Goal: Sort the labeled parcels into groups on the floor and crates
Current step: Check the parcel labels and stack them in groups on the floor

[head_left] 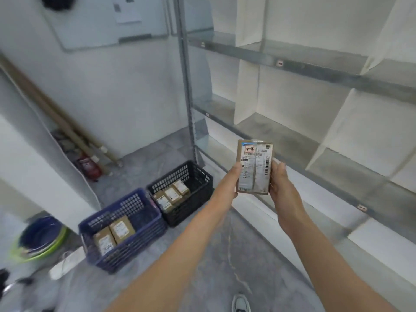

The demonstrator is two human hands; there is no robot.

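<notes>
Stretching out two bare forearms from the bottom edge, with the toe of a pale shoe (240, 302) peeking in below, cut off by the frame. Holding one labeled parcel (254, 167) upright in the air, in front of the metal shelving rack (315, 68) and to the right of the crates. Gripping its left edge with the left hand (231, 176) and its right edge with the right hand (281, 188). Hiding most fingers behind the cardboard, so not telling how they lie.

Blurring badly at the left: stacked basins (40, 237) smeared, something dark clipped at the corner, a red extinguisher (89, 167) half lost against the wall beside leaning poles (56, 113).

Standing on a grey marbled floor (202, 255) in a pale-walled room. Showing a blue crate (135, 212) with two brown boxes (114, 233) inside, touching a black crate (193, 176) with three small boxes (173, 194) inside.

Reading "2-4" handwritten on a red-edged sticker at the held parcel's top, with a barcode running down its right side. Failing to make out the fine print, the crate labels or the wall paper (128, 10).
</notes>
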